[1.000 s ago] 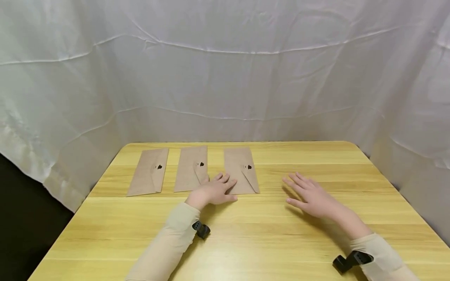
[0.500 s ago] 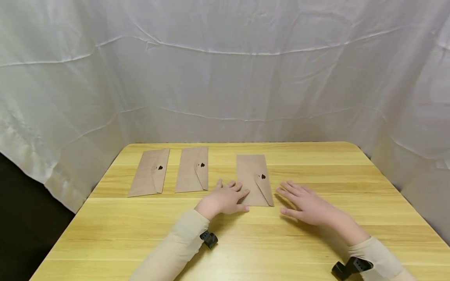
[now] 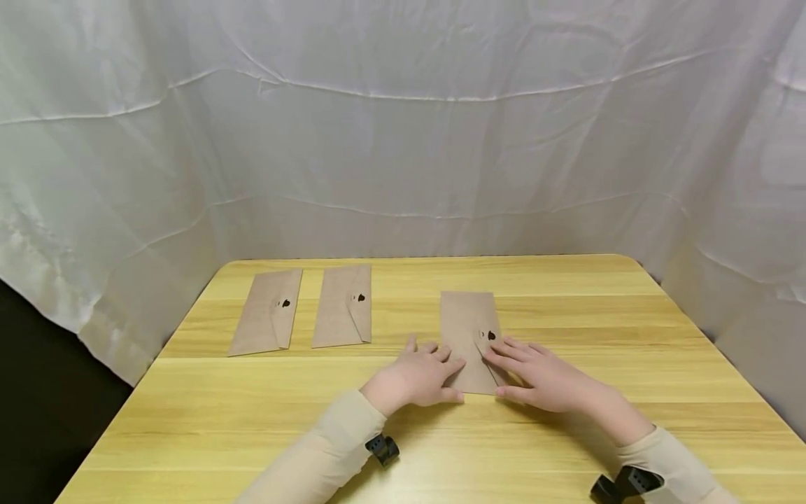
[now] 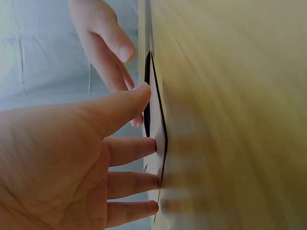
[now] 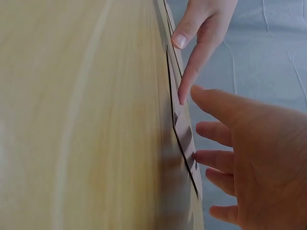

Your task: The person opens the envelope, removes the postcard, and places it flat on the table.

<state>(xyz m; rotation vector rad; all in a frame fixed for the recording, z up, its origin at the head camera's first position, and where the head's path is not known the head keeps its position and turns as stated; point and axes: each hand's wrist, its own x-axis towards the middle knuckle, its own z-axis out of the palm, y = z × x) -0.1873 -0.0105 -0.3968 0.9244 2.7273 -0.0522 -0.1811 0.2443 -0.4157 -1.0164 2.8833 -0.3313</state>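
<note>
A brown paper envelope [image 3: 466,325] with a small black printed mark lies flat, right of the table's middle. My left hand [image 3: 417,376] rests its spread, straight fingertips on the envelope's left part; the left wrist view shows these fingers [image 4: 132,184] touching the paper. Over the envelope's right edge and flap reaches my right hand [image 3: 546,378], fingers extended. In the right wrist view its fingers [image 5: 216,158] are very close to the paper, and I cannot tell whether all of them touch. Neither hand curls round the envelope.
Two similar envelopes lie side by side at the back left, the outer one [image 3: 261,311] and the inner one [image 3: 336,308]. The wooden table [image 3: 189,413] ends at a pale hanging curtain [image 3: 403,154] behind and at the sides. A dark area shows at the far left.
The third envelope has slid right and toward me under my left hand, away from the other two. My right hand has moved slightly left, onto or just above its right edge.
</note>
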